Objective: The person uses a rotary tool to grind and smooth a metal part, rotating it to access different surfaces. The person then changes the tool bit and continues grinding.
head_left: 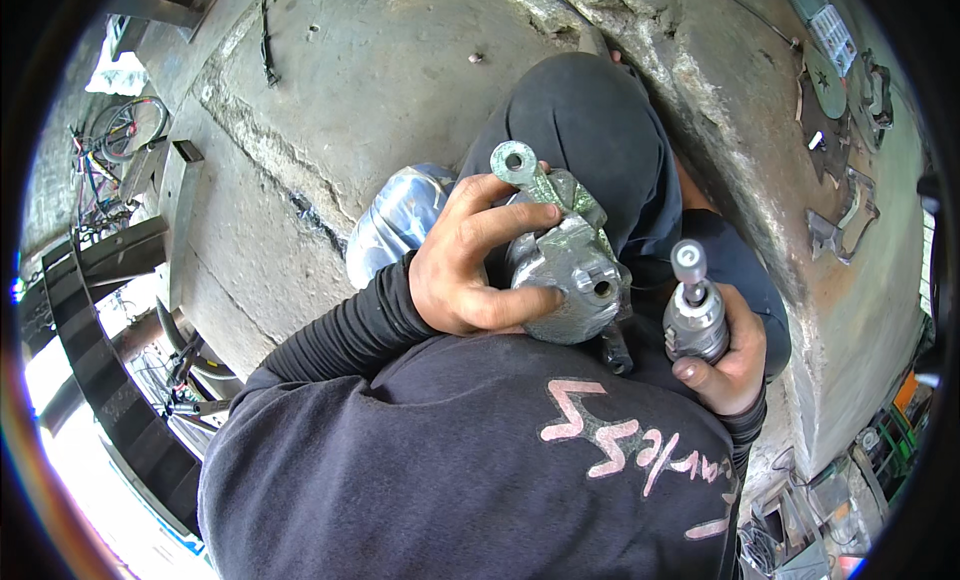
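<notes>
Left hand: from where I stand, the left hand (pixel 475 265) is clasped around the metal casting, its digits spread over the near side and the top.
Metal casting: the grey metal casting (pixel 565 315) sits in front of the dark sweatshirt (pixel 450 460), above the person's lap; a flat ring lug (pixel 514 163) sticks out at its far end, and a round bore (pixel 602 289) shows in its near face.
Right hand: the right hand (pixel 742 352) is wrapped around a hand tool, thumb lying along the near side.
Hand tool: the silvery hand tool (pixel 697 328) points up, with a pale cylindrical tip (pixel 689 261); it is to the right of the casting, with a gap between them.
Legs: dark trousers (pixel 585 120), one knee raised just beyond the casting.
By the knee: something shiny, blue and white (pixel 398 215), perhaps plastic or cloth; I can't quite tell.
Floor: cracked, worn concrete (pixel 380 70).
Left side: a bicycle wheel (pixel 133 128) near steel bars (pixel 180 205).
Right side: flat metal scraps (pixel 850 215) lying on the ground.
</notes>
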Demonstrator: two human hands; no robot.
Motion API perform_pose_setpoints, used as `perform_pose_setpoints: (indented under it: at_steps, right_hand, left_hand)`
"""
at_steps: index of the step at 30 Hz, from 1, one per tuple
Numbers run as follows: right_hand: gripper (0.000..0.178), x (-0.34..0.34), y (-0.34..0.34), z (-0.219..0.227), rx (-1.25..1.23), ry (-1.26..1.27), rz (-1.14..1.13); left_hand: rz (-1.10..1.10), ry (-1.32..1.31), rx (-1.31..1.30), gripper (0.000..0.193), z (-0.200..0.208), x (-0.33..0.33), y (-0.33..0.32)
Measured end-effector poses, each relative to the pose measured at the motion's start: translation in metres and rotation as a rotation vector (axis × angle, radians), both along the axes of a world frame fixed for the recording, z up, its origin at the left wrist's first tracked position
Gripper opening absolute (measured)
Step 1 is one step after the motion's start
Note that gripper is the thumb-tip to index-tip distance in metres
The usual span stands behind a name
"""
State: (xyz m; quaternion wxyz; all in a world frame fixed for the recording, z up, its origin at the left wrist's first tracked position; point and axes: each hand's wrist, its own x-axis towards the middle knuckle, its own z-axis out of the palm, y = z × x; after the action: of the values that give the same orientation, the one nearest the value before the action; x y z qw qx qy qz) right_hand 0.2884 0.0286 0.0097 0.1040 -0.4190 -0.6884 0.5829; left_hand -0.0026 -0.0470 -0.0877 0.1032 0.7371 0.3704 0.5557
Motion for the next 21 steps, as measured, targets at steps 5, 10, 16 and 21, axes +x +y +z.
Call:
perform_pose_setpoints:
  at_steps: [5,10,16,21]
  right_hand:
    - [0.069,-0.002,0.000,-0.001,0.085,-0.013,0.045]
    - [0.070,-0.001,-0.002,-0.001,0.078,-0.023,0.031]
    - [0.072,0.001,-0.001,-0.002,0.119,-0.052,0.074]
    - [0.074,0.005,0.000,-0.001,0.127,-0.077,-0.008]
  left_hand:
    - [-0.012,0.044,-0.078,0.034,0.005,-0.006,-0.004]
    - [-0.048,-0.008,0.088,0.034,-0.001,-0.003,0.005]
    - [-0.040,0.002,-0.068,0.039,0.005,-0.006,-0.006]
    - [-0.059,-0.014,0.007,0.042,-0.003,-0.005,-0.003]
